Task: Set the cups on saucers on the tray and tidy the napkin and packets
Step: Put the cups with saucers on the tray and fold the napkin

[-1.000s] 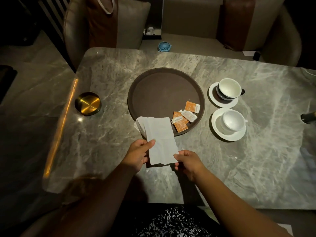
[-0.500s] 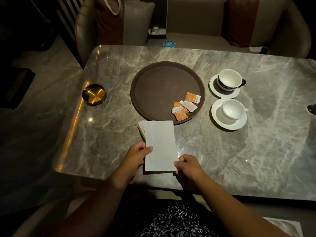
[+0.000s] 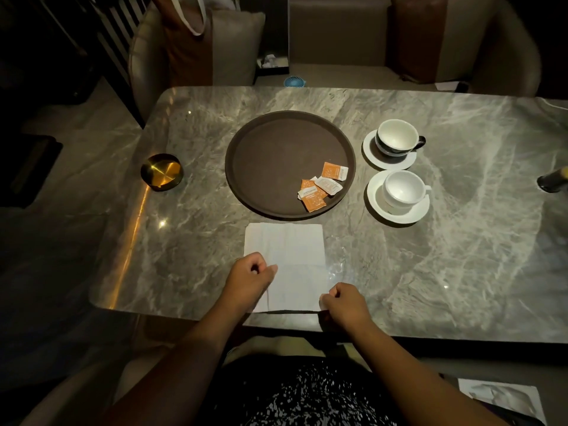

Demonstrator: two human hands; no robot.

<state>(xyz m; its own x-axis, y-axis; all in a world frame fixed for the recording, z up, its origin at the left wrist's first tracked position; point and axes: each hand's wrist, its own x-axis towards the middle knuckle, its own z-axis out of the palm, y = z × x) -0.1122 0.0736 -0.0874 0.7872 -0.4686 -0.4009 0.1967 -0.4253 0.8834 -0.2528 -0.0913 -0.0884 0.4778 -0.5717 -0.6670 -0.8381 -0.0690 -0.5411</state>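
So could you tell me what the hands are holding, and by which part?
Both hold the napkin: left hand pinches its left edge, right hand its near right corner.

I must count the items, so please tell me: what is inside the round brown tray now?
Only packets lie in the tray, near its right edge: orange and white ones, overlapping, so their exact number is unclear. The rest is bare. Both cups stand outside it.

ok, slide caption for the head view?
Both hands flatten the white napkin beside the tray; cups wait off-tray.
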